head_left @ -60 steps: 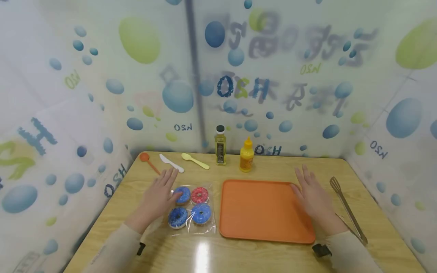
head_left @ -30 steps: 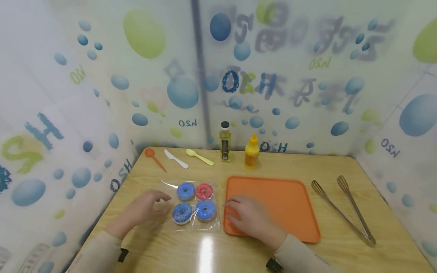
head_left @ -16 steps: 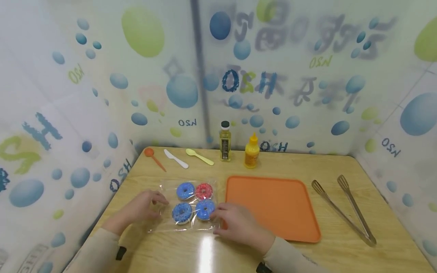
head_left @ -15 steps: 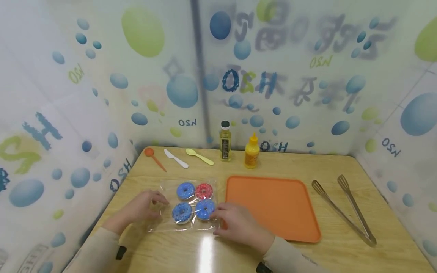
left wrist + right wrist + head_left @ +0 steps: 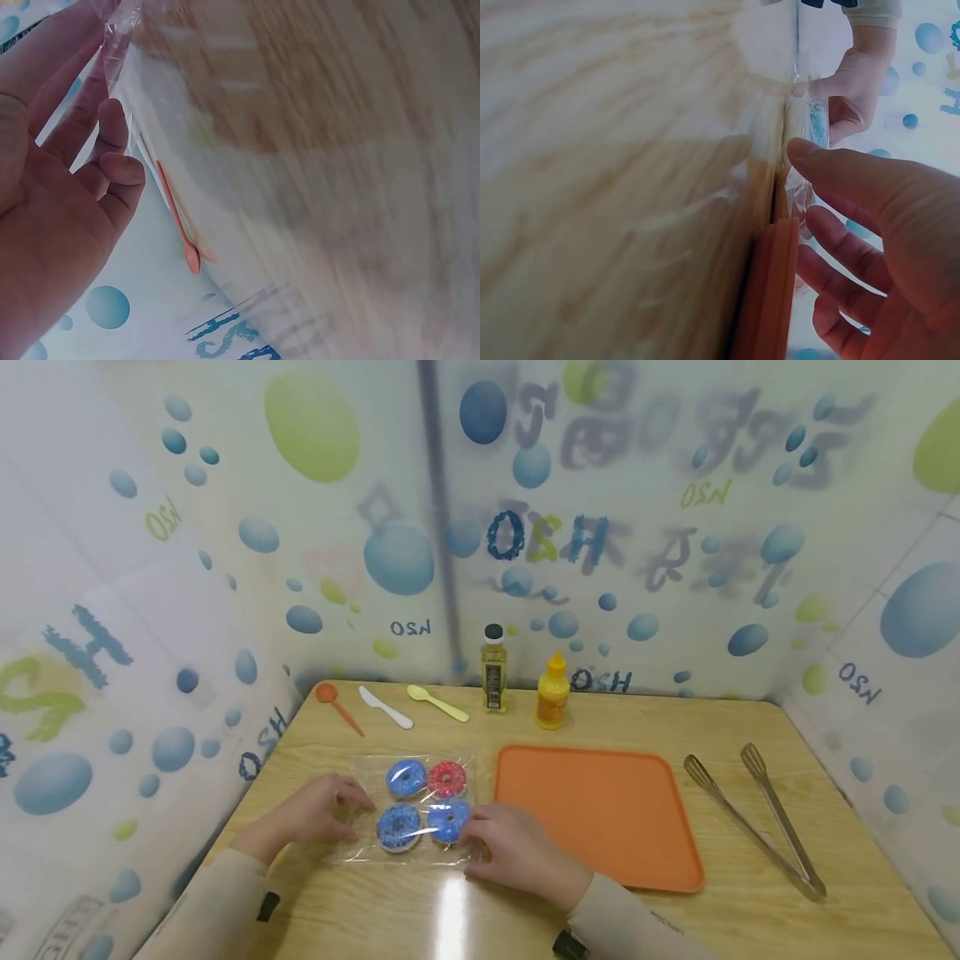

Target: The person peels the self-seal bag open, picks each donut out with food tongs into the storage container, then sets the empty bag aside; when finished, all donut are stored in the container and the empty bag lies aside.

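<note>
A clear plastic bag (image 5: 367, 852) lies on the table with several doughnuts in it. One doughnut (image 5: 447, 779) is red; the others, such as the front left doughnut (image 5: 398, 827), are blue with light specks. At the bag's left edge my left hand (image 5: 318, 810) pinches the plastic between thumb and fingers; the left wrist view shows crinkled film (image 5: 121, 34) at its fingertips. My right hand (image 5: 517, 852) holds the bag's right edge, beside the front right blue doughnut (image 5: 448, 821), which its fingers partly cover. In the right wrist view, film shows between thumb and fingers of that hand (image 5: 885, 232).
An orange tray (image 5: 592, 818) lies right of the bag, close to my right hand. Metal tongs (image 5: 772, 843) rest farther right. Along the back are an orange spoon (image 5: 341, 710), a white knife (image 5: 386, 707), a pale yellow spoon (image 5: 438, 703), an oil bottle (image 5: 493, 672) and a yellow squeeze bottle (image 5: 552, 693).
Both hands came down from above the table to the bag's two sides; the right hand crossed left over the tray. The bag's left edge now lies spread flat. Little moved in the last half second.
</note>
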{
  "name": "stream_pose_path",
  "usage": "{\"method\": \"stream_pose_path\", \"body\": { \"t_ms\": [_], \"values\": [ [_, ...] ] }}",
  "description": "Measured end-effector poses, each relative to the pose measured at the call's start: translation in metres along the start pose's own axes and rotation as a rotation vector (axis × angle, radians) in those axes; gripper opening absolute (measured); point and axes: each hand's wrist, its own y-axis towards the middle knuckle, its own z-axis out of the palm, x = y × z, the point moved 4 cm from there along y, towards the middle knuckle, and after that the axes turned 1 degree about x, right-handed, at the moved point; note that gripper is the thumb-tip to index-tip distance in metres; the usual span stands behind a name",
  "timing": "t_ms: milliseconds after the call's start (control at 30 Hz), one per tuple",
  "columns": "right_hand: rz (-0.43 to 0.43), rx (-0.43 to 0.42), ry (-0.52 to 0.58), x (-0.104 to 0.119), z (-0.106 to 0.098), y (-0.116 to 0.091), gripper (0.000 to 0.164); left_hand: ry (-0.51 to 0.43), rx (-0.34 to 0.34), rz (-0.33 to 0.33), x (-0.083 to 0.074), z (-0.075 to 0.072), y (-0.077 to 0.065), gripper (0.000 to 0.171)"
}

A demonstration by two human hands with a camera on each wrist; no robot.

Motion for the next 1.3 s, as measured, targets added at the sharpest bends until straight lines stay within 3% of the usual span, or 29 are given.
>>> {"method": "stream_pose_path", "body": {
  "t_ms": [233, 667, 800, 1100, 1300],
  "values": [
    [-0.014, -0.019, -0.004, 0.002, 0.002, 0.004, 0.022, 0.005, 0.003, 0.038, 0.001, -0.001, -0.002, 0.042],
    [-0.016, -0.038, 0.019, 0.0, 0.001, 0.004, 0.004, -0.001, 0.023, 0.006, 0.0, 0.002, -0.002, 0.042],
    [-0.002, -0.031, 0.019, -0.003, 0.002, 0.005, 0.003, 0.012, 0.022, -0.006, 0.001, 0.001, 0.0, 0.042],
    [0.009, -0.003, 0.076, -0.005, -0.003, 0.002, 0.004, 0.026, 0.032, -0.104, 0.001, 0.002, 0.003, 0.043],
    [0.011, -0.028, 0.168, -0.009, -0.004, 0.001, 0.008, 0.033, 0.034, -0.082, -0.001, 0.0, 0.002, 0.043]
  ]
}}
